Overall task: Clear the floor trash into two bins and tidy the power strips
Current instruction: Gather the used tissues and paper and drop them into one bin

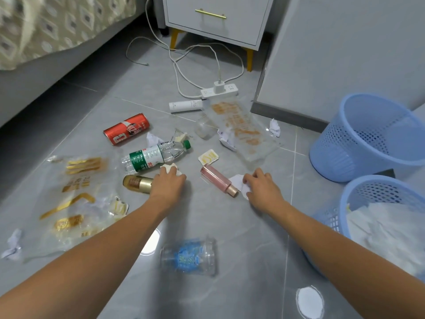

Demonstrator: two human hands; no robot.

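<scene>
Head view: red can printed with a large white "3", water bottle with green cap and green-and-white label (writing unreadable), and clear cup with a blue label lie on the grey floor among clear wrappers printed in gold and orange. Left hand grips a white tissue between the bottle and a gold tube; right hand, fingers curled, pinches a paper scrap just beside a pink tube. Two blue bins stand at right, the nearer bin holding white paper, and the power strip with a plugged charger lies near the nightstand, its cords looped.
</scene>
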